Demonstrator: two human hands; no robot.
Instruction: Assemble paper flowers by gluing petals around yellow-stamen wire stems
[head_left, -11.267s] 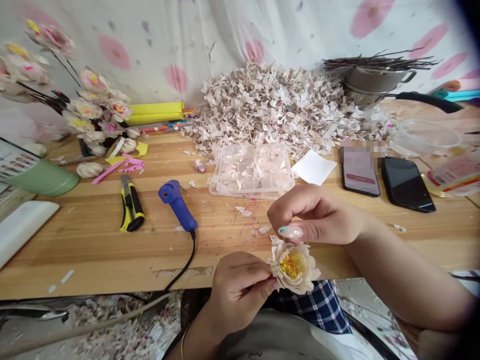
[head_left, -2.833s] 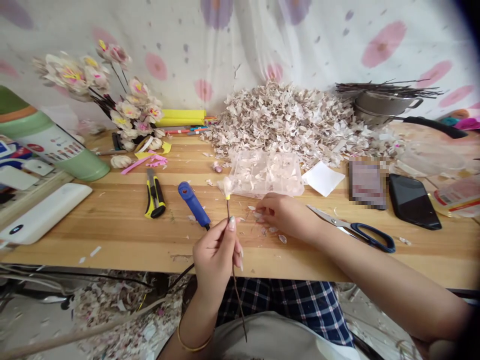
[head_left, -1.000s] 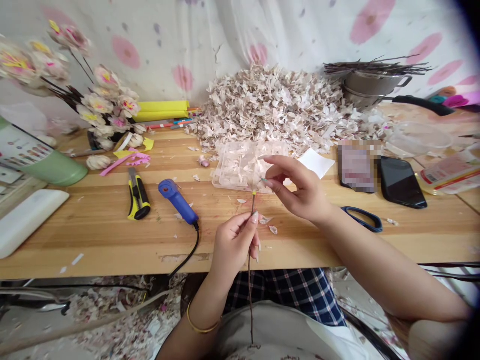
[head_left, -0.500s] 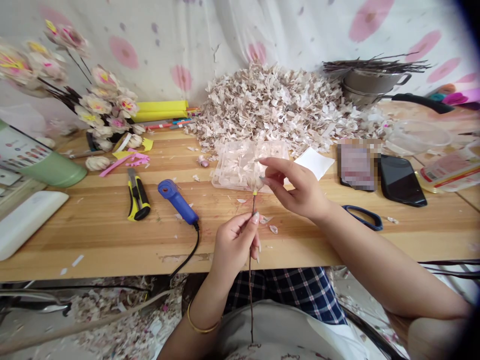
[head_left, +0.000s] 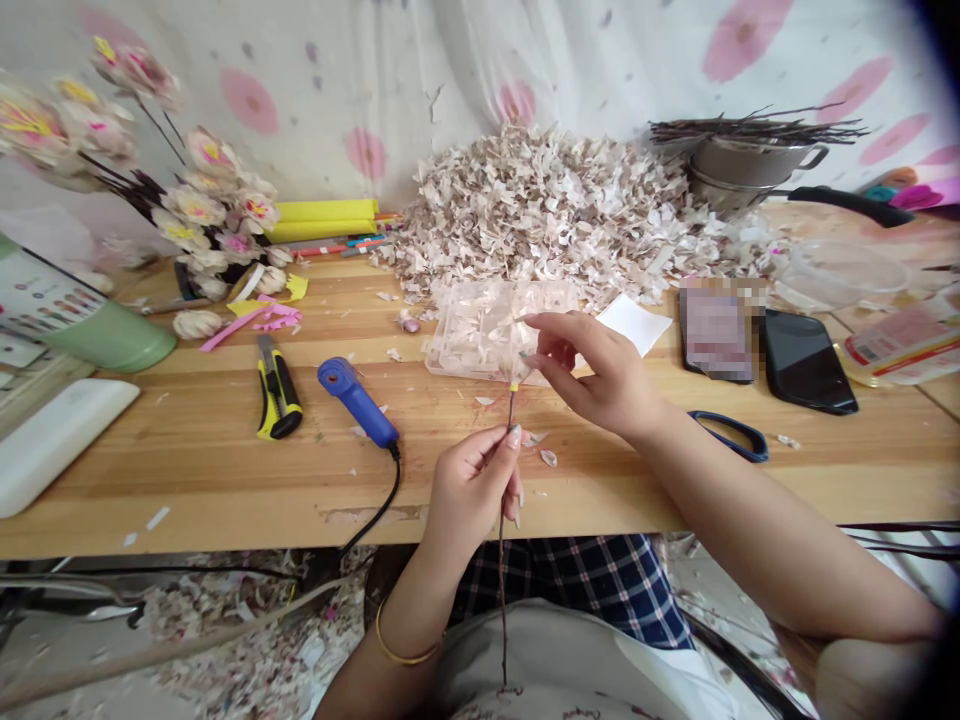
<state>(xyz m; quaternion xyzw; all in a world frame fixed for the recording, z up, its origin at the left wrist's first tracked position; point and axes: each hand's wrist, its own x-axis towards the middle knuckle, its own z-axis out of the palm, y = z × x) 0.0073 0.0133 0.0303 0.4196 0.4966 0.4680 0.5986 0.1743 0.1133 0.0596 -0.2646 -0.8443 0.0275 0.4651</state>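
Since nearly three seconds before, the right hand (head_left: 604, 380) had risen from the worktop (head_left: 187, 470) to the yellow tip (head_left: 513, 386) of the twig (head_left: 501, 580). Its fingers curled close about the tip, but whether they gripped anything could not be told. The left hand (head_left: 472, 490) pinched the twig upright at the worktop's edge.

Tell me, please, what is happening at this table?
A person sits at a wooden table. The left hand holds a thin twig upright, and the fingers of the right hand pinch a pale petal at its yellow tip. A blue glue gun lies to the left, with a clear box and a big heap of petals behind.
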